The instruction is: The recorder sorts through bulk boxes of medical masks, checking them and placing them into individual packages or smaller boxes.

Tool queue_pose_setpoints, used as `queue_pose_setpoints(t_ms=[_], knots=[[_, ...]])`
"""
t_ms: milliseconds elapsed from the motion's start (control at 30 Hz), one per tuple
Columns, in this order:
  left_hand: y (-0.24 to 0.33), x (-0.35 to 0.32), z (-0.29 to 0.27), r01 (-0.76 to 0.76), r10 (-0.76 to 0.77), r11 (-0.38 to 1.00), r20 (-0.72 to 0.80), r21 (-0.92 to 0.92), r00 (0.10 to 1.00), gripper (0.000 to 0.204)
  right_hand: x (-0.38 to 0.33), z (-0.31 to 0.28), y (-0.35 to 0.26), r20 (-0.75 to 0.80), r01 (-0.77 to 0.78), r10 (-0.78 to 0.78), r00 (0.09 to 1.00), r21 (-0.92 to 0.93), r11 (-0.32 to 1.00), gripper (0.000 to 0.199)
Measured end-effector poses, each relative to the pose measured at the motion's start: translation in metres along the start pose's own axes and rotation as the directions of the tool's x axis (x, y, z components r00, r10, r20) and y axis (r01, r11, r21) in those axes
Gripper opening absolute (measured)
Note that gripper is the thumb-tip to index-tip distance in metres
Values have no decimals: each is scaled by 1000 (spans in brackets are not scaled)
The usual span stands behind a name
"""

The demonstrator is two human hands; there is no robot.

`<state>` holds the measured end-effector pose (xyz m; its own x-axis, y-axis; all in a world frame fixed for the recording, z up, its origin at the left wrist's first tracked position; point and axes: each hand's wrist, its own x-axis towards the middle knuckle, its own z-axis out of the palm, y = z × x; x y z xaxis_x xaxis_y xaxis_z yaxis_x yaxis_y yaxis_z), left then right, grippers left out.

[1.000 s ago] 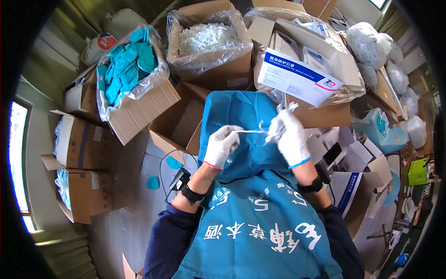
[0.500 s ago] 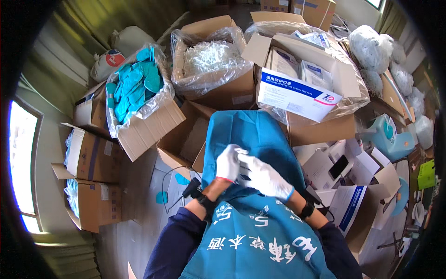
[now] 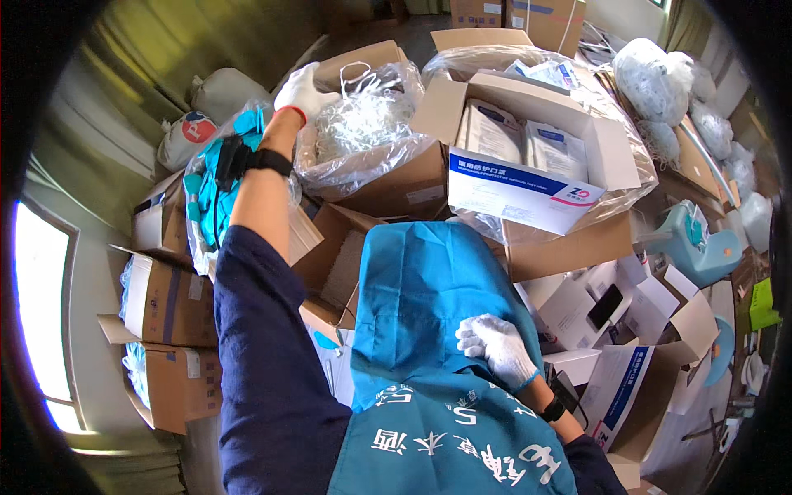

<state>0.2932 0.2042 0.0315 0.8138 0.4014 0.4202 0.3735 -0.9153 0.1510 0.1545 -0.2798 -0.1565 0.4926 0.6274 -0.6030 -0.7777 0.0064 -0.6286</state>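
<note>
My left hand (image 3: pixel 307 92), in a white glove, is stretched out to the left edge of a plastic-lined carton (image 3: pixel 375 169). Its thumb and fingers are apart, and I see nothing held in them. White elastic straps (image 3: pixel 359 124) fill that carton in a tangled heap, with one loop standing up beside the hand. My right hand (image 3: pixel 495 345), also white-gloved, rests over my lap on the teal apron (image 3: pixel 429 280). Its fingers are curled in; whether anything lies inside them is hidden.
Teal mask pieces (image 3: pixel 210 186) fill a lined carton under my left forearm. A white box (image 3: pixel 520 194) with flat packets stands at the far right. Opened white boxes and a phone (image 3: pixel 605 306) lie to the right. Stacked cartons (image 3: pixel 177 301) stand at the left.
My hands were together over the apron. The left has reached far forward and left to the strap carton; the right has drawn back a little and curled on the lap.
</note>
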Motion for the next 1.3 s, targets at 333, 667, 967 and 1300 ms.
queue_pose_setpoints(t_ms=[333, 667, 967, 1300], knots=[[51, -256, 144, -79, 127, 986, 353, -148, 927, 49, -17, 28, -86, 229, 558, -509, 830, -379, 738, 21], [70, -298, 165, -88, 109, 988, 168, -127, 980, 46, 76, 19, -326, -55, -196, -690, 722, -972, -128, 53], [61, -301, 163, -32, 59, 969, 101, -244, 993, 39, 107, 4, -326, -117, -265, -505, 855, -936, -233, 58], [63, -299, 157, -30, 48, 967, 64, -252, 997, 38, 87, 21, -334, 78, -541, -777, 624, -675, -502, 39]])
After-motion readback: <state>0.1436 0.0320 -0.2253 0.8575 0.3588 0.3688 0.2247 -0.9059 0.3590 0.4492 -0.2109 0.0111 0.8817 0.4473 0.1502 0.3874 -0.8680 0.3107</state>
